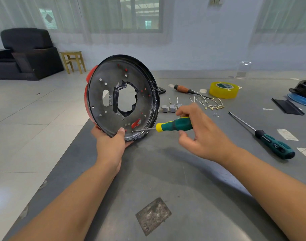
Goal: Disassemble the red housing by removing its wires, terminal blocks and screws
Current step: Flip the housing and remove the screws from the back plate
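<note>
The red housing [89, 87] stands on edge at the table's left side, its round black inner plate [141, 80] facing me. My left hand [112, 143] grips its lower rim, thumb on the plate. My right hand [199, 134] holds a green and yellow screwdriver [175, 125] by the handle, fingers loosely curled round it. Its tip sits at a screw [133, 131] near the plate's lower edge. Behind my right hand lie grey terminal blocks [168, 108], loose white wires [208, 102] with brass lugs, and small screws [216, 115].
On the grey table [166, 171] lie a second green screwdriver [270, 141], an orange-handled tool [183, 89], a yellow tape roll [223, 89], a black strip [286, 106] and black and blue parts [303, 94] at the right. The table's left edge runs diagonally beside the tiled floor.
</note>
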### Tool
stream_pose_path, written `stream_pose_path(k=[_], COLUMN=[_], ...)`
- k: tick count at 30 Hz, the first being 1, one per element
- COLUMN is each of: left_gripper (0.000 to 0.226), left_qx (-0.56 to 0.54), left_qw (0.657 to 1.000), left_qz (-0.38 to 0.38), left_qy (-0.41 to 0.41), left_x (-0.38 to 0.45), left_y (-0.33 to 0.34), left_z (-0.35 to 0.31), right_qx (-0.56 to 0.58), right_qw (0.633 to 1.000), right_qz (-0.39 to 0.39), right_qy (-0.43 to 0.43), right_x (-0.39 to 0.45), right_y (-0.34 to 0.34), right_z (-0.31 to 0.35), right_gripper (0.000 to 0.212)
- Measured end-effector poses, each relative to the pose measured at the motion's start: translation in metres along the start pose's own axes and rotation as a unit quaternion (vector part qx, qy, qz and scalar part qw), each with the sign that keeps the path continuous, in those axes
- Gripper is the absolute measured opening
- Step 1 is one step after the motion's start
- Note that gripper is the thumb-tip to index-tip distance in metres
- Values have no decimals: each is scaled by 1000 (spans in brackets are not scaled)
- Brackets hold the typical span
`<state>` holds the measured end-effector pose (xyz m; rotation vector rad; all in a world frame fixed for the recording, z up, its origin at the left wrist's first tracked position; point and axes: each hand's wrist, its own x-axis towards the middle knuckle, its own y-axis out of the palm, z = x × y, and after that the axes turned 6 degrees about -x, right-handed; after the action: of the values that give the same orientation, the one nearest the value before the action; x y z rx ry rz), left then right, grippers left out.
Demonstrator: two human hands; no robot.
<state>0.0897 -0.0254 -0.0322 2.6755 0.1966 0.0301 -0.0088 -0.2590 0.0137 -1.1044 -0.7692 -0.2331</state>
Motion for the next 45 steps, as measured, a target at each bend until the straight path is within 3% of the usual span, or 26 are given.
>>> stream_pose_path(k=[2,6,10,15,17,19,21,25,29,33,35,38,41,43,45], left_gripper=[50,48,50,50,50,50,49,49,48,50,51,50,51,51,50], left_qx=[0,-6,1,-15,-16,-7,-7,-15,-10,-9,-9,-10,-5,-1,-1], left_qw=[1000,1000,1000,1000,1000,1000,1000,1000,1000,1000,1000,1000,1000,1000,1000], left_qz=[0,0,5,4,6,8,8,6,5,-3,-2,-1,-3,-3,-2], left_qy=[0,-3,-2,-5,-6,-2,1,1,2,-1,-1,2,2,3,5], left_x=[0,0,-2,-2,-2,-3,-3,-2,-2,-1,-1,-1,-1,-1,-1], left_y=[0,1,1,1,1,1,1,0,1,1,0,0,0,0,0], left_z=[0,0,0,-2,-2,-1,-1,-2,-2,-1,-1,-1,-1,-1,-1], right_qx=[-2,-127,-10,-189,-133,-10,29,-98,18,-16,20,37,5,27,32], right_qw=[1000,989,999,977,986,998,998,988,998,991,992,995,990,993,996], right_qz=[7,-28,-29,-74,-86,-69,-52,-80,-40,-41,-46,-29,-37,-37,-26], right_qy=[0,64,-23,61,48,-4,-19,89,51,126,114,88,134,113,81], right_x=[-3,0,-2,0,-1,-4,-7,-1,-4,0,0,-2,0,-1,-2], right_y=[0,4,1,5,5,2,3,8,4,8,8,6,7,6,5], right_z=[-3,-2,1,6,5,5,7,10,8,6,2,3,4,2,3], right_gripper=[44,38,46,43,36,45,45,41,51,39,36,50,41,38,51])
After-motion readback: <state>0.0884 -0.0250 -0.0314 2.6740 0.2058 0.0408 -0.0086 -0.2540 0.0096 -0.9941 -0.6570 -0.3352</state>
